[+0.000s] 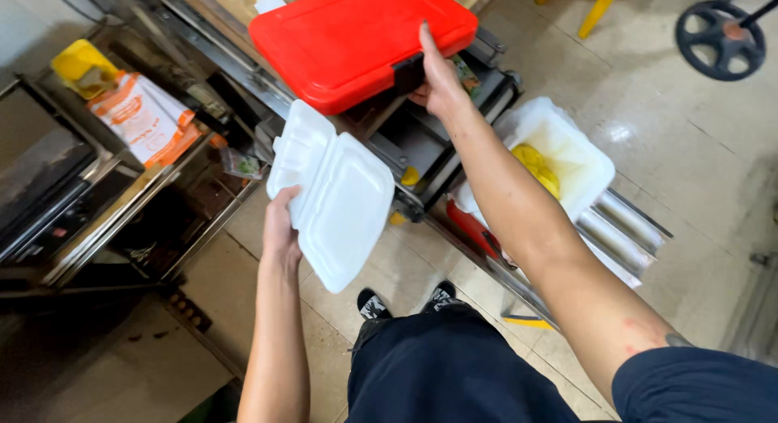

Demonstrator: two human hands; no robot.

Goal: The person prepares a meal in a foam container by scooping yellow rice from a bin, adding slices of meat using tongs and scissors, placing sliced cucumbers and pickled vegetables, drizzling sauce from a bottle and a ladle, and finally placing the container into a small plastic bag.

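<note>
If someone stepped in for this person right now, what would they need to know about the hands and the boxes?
Left hand: grips a shut white foam box by its edge, held in the air above the floor.
Right hand: rests on the near edge of the red lid, fingers by its black latch. I cannot tell whether the lid is being lifted.
Nearby: an open white tub with yellow pieces inside stands lower, to the right of the arm.
Done: foam box picked up and shut.
Left: the red lid still lies over its container; the foam box has not been put down.
</note>
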